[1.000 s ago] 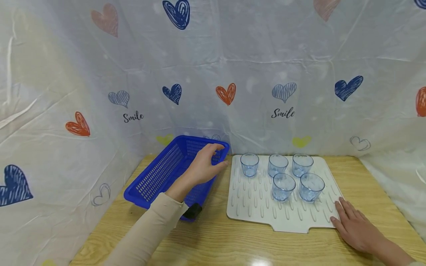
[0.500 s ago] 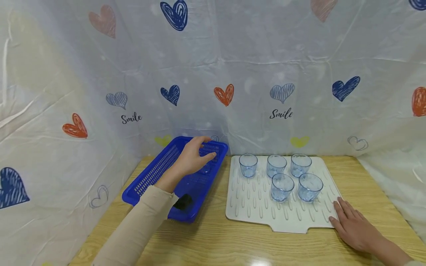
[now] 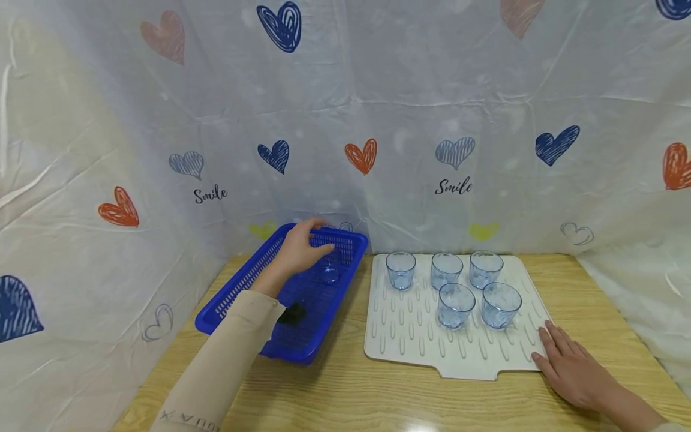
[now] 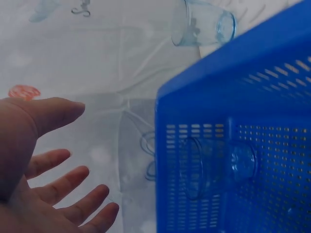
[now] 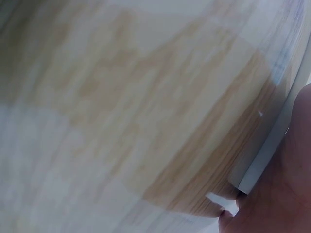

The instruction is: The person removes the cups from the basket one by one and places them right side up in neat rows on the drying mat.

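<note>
My left hand [image 3: 297, 249] hovers over the back of the blue plastic basket [image 3: 339, 312], fingers spread and holding nothing. Inside the basket, near its back right corner, stands a clear drinking glass [image 3: 330, 270]; the left wrist view shows this glass [image 4: 223, 167] apart from the hand [image 4: 43, 165]. My right hand [image 3: 574, 369] rests with extended fingers at the right edge of a white ridged drying mat [image 3: 410, 336]. Several bluish glasses, such as the front right glass [image 3: 501, 307], stand upright on that mat, three behind and two in front.
The wooden table [image 3: 345, 396] runs in front of the basket and mat. Behind them hangs a white curtain [image 3: 410, 204] printed with hearts. A dark object [image 3: 292, 313] shows beside the left cuff, over the basket.
My left hand has moved left, away from the basket's right rim, and the glass in the basket has come into sight. The right hand stays at the mat's edge.
</note>
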The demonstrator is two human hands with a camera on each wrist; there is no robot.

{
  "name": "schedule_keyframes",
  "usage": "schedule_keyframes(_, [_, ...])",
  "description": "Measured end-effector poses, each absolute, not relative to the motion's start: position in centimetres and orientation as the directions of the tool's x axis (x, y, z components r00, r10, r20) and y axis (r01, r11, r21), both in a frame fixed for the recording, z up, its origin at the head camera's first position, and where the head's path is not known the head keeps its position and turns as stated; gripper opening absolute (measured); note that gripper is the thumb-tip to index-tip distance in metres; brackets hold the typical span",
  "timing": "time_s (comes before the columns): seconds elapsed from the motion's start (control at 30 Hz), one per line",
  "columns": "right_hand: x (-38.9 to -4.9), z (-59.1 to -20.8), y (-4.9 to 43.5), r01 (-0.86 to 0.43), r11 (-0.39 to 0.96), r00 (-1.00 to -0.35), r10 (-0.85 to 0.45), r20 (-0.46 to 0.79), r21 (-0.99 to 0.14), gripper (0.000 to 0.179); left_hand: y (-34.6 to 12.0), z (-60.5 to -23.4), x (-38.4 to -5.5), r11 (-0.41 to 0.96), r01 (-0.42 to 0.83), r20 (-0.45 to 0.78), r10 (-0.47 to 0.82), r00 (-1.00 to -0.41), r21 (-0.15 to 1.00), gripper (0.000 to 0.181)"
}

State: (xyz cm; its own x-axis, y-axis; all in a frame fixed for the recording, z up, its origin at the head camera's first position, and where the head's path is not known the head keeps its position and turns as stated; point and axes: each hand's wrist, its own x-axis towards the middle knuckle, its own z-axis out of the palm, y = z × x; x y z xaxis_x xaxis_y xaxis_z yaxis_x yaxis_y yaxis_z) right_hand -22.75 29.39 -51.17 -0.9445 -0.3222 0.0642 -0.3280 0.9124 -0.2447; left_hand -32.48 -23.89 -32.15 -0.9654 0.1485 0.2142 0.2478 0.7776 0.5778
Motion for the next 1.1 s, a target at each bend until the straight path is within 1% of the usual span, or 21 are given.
schedule_keyframes(0.3, [-23.0, -51.3, 29.6, -0.325, 0.916, -0.945, -0.321, 0.058, -0.235, 0.07, -24.7, -32.6, -34.0, 0.805, 0.192, 0.155, 0.126, -0.98, 0.561, 0.062])
schedule_keyframes(0.63, [-23.0, -51.4, 29.6, -0.326, 0.913, -0.945, -0.32, 0.062, -0.247, 0.07, -25.3, -33.6, -35.3, 0.835, 0.096, 0.023, 0.1, -0.995, 0.542, 0.066])
schedule_keyframes(0.9, [-23.0, -51.6, 29.8, -0.322, 0.91, -0.946, -0.318, 0.056, -0.262, 0.071, -25.0, -34.5, -36.2, 0.845, 0.101, 0.0, 0.118, -0.993, 0.525, 0.07])
schedule_keyframes(1.1, [-22.9, -51.7, 29.8, -0.326, 0.905, -0.945, -0.323, 0.056, -0.274, 0.071, -25.1, -35.6, -36.8, 0.87, 0.074, -0.044, 0.109, -0.993, 0.488, 0.078])
